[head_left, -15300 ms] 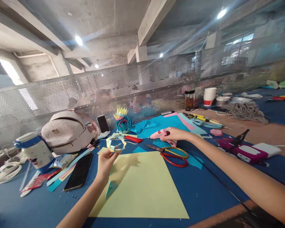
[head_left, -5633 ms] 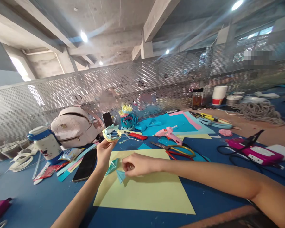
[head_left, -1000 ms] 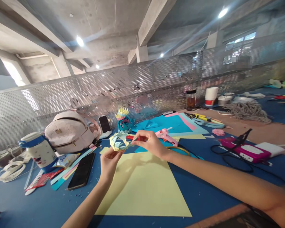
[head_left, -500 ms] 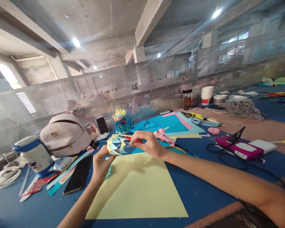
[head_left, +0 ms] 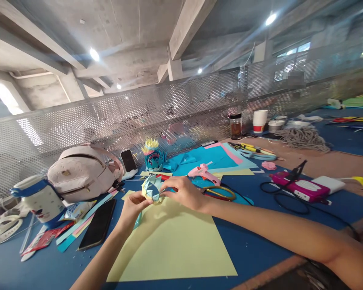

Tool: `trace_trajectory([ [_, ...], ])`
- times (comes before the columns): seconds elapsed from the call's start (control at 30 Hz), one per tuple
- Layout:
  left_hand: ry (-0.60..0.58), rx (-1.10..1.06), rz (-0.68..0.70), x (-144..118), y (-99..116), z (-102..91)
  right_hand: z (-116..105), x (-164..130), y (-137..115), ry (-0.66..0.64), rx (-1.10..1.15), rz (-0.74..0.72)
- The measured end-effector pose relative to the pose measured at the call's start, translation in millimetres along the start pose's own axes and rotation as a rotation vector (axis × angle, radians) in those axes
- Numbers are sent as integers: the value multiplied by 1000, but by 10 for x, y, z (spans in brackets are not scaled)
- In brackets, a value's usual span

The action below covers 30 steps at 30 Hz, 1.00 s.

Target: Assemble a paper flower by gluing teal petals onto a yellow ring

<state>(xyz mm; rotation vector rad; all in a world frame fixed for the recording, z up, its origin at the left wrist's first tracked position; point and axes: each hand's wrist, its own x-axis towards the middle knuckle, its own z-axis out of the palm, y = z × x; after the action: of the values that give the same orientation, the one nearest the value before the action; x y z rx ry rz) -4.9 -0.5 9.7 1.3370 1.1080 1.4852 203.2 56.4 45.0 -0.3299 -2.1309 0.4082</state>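
Note:
Both my hands hold a small folded paper ring (head_left: 151, 188) of yellow and teal pieces just above a large pale yellow sheet (head_left: 172, 241). My left hand (head_left: 133, 204) grips it from below on the left. My right hand (head_left: 183, 192) pinches its right side. A loose teal folded piece (head_left: 137, 220) lies on the sheet under my left wrist. A finished teal and yellow paper flower (head_left: 153, 154) stands farther back on the blue table (head_left: 260, 241).
A pink glue gun (head_left: 202, 172) and scissors (head_left: 219, 192) lie just right of my hands. A black phone (head_left: 97, 228), mug (head_left: 40, 198) and pink backpack (head_left: 80, 173) sit at left. Coloured paper sheets (head_left: 211, 158), a magenta device (head_left: 295, 187) with cable, and a perforated metal screen (head_left: 169, 117) are beyond.
My hands have lowered the paper ring toward the yellow sheet and my right hand has closed in on its right side. The view has shifted slightly.

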Motion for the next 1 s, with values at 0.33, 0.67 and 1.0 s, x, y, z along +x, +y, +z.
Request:
trace_trajectory([
  [0.33,-50,-173,-61,22,-54,45,-14,-1,-88,-56,11,218],
  [0.67,-20,-311,-145,2,-63,58,45,23,-12,-119,230,335],
  [1.0,82,-326,-161,7,-63,104,39,41,-53,-139,355,458],
])
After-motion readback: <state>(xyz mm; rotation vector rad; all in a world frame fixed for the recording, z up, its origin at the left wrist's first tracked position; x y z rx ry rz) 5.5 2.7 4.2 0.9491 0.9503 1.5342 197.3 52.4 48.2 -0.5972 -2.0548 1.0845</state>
